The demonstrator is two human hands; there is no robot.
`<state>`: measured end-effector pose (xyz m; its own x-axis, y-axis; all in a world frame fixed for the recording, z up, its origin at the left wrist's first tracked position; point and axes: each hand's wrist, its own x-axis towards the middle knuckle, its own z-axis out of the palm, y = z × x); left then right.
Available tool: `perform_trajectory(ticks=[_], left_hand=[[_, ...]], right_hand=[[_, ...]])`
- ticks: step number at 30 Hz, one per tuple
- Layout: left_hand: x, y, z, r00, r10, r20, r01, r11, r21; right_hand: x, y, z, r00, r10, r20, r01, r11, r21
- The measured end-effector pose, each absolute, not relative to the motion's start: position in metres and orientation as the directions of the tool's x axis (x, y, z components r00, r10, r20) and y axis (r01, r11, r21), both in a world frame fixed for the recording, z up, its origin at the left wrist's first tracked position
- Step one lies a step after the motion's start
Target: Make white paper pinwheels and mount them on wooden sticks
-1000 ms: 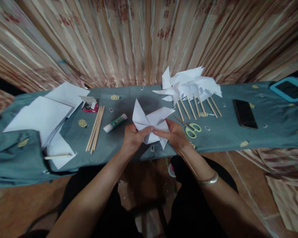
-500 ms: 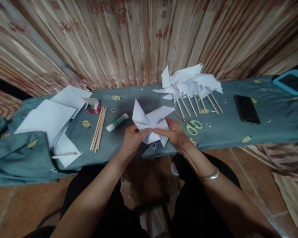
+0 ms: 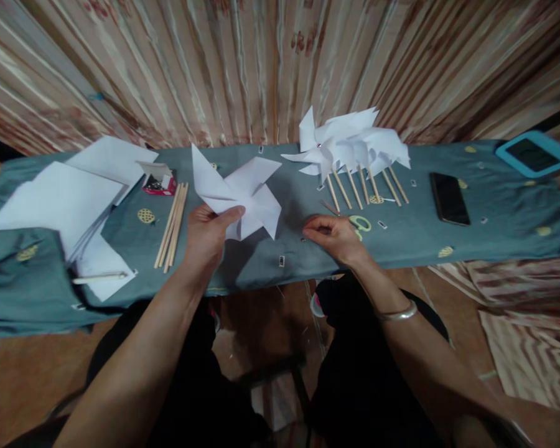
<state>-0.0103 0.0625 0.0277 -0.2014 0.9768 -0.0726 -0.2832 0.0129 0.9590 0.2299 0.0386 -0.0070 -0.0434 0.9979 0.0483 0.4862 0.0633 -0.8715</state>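
My left hand (image 3: 208, 235) grips a white folded paper pinwheel head (image 3: 239, 191) at its lower edge and holds it above the grey-green tablecloth (image 3: 494, 239). My right hand (image 3: 336, 235) is off the paper, fingers pinched together low over the cloth beside the green-handled scissors (image 3: 354, 222); whatever the pinch holds is too small to make out. A bundle of wooden sticks (image 3: 170, 225) lies just left of my left hand. Finished white pinwheels on sticks (image 3: 350, 149) lie at the back, right of centre.
Stacks of white paper (image 3: 60, 205) cover the left of the table, with a small red box (image 3: 159, 182) behind the sticks. A black phone (image 3: 449, 198) and a blue-framed tablet (image 3: 534, 154) lie to the right. A striped curtain hangs behind.
My left hand has carried the paper pinwheel head to the left alone. My right hand let go of it and dropped to the cloth near the scissors. The glue stick is hidden now.
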Motion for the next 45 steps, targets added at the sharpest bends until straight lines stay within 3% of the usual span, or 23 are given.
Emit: perform_trajectory(ticks=[4,18,29,38,45], left_hand=[[-0.011,0.060,0.027,-0.197,0.978,-0.071,-0.270,0.016,0.963],[-0.011,0.056,0.027,-0.183,0.979,-0.092,-0.263,0.041,0.964],[-0.013,0.057,0.024,-0.186,0.980,-0.068,-0.246,0.021,0.969],[-0.004,0.059,0.027,-0.175,0.980,-0.090,-0.247,0.045,0.968],[-0.001,0.059,0.024,-0.146,0.986,-0.081,-0.210,0.049,0.976]], right_hand=[[0.228,0.035,-0.013,-0.064,0.997,0.034,0.594,0.065,-0.802],[0.229,0.035,-0.013,-0.049,0.993,0.104,0.690,0.109,-0.716],[0.238,0.032,-0.015,-0.086,0.992,0.095,0.637,0.128,-0.760],[0.247,0.027,-0.012,-0.109,0.984,0.143,0.682,0.179,-0.709],[0.240,0.026,-0.010,-0.085,0.986,0.146,0.632,0.167,-0.757]])
